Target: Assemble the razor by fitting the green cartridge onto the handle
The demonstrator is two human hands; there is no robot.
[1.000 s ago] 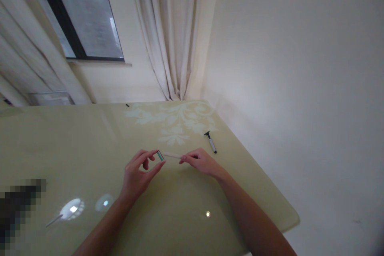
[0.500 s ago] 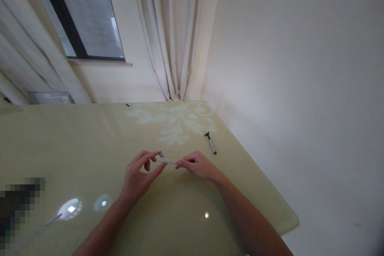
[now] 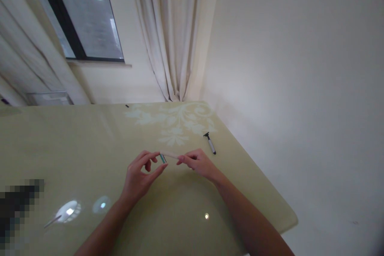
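Between the thumb and fingertips of my left hand [image 3: 144, 170] is a small oblong razor blade cartridge [image 3: 163, 158], teal with a dark edge. My right hand [image 3: 196, 162] pinches a slim, pale stick-like piece [image 3: 171, 155] that points left. Its far tip meets the upper end of the cartridge, close to my left fingertips; its exact kind is too blurred to tell. Both hands are held above the pale green glossy table [image 3: 168, 224]. Beyond my right hand lies a grey and black razor [image 3: 210, 144].
A tiny dark piece [image 3: 127, 106] lies at the table's far edge. At the left are a thin pale stick [image 3: 52, 221] and a pixelated dark shape [image 3: 18, 204]. Curtains [image 3: 172, 40] hang behind, and a white wall [image 3: 285, 88] borders the right side.
The pale stick has swung upward, from across the cartridge to its upper end, so more of the teal face shows. My left hand has hardly moved.
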